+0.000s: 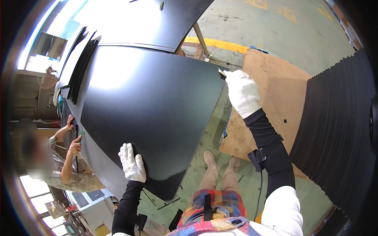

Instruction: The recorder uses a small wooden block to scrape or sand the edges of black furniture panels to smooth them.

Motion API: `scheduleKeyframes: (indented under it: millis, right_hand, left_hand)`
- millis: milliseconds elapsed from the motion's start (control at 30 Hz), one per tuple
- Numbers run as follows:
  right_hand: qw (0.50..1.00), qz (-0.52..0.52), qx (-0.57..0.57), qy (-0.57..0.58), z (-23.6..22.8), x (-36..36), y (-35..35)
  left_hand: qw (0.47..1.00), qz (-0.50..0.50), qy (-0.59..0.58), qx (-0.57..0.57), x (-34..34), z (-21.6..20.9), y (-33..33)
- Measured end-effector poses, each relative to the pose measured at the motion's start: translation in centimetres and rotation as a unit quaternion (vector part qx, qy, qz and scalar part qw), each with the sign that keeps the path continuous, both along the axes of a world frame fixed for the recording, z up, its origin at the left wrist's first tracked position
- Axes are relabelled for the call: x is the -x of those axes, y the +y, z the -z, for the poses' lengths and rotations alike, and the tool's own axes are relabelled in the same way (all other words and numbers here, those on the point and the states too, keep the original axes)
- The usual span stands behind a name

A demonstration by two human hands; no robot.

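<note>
A large, glossy black sheet [165,98] lies on the worktable in front of me. My left hand [132,163], in a white knit glove, rests flat on its near left part with fingers stretched out, holding nothing. At the sheet's far right corner, my right hand [242,89], gloved the same way, is closed round a small tool [222,72] with a narrow pale tip. Most of that tool is hidden in the fist, so its exact kind does not show. The tip is at the sheet's edge.
Another black sheet [138,23] lies beyond. To the right stand a brown board [271,86] and a tall stack of black sheets [338,129]. A co-worker's hand [75,147] holds something green at the left. Black offcut strips [169,203] lie on the green floor.
</note>
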State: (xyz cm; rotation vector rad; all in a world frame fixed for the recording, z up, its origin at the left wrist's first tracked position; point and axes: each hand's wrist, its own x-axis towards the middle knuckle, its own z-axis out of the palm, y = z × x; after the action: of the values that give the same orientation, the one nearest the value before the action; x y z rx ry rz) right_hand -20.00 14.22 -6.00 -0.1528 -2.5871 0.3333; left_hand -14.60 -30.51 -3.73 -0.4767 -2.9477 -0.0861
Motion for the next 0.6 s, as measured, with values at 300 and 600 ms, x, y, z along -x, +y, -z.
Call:
scheduleKeyframes:
  millis: [300, 600]
  right_hand:
    - [0.949, -0.305, 0.077, -0.029, -2.6, -8.3, -7.7]
    - [0.990, -0.080, -0.109, -0.040, -1.9, -1.2, -1.5]
  left_hand:
    - [1.000, -0.008, -0.005, 0.007, 0.0, -0.7, -0.6]
    - [1.000, -0.003, 0.001, 0.000, 0.6, -0.8, -0.1]
